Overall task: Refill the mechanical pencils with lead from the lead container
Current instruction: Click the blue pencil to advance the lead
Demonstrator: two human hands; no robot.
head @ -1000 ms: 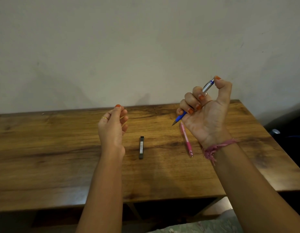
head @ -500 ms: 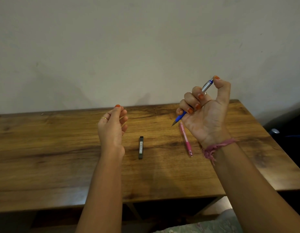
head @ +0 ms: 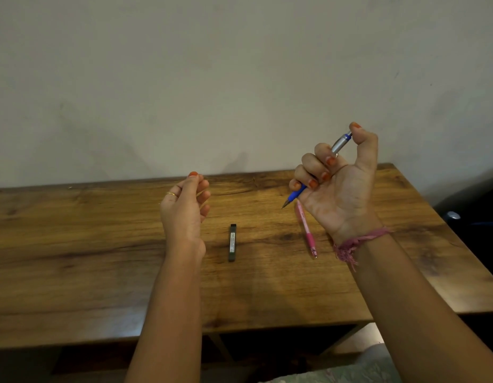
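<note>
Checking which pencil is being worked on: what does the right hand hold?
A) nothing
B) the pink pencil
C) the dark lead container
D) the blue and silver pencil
D: the right hand grips the blue and silver pencil, thumb on its top end, while the pink pencil and lead container lie on the table.

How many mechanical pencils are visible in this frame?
2. The blue pencil is gripped in the right hand, raised above the table. The pink pencil lies on the table just below that hand. None appears hidden.
</note>
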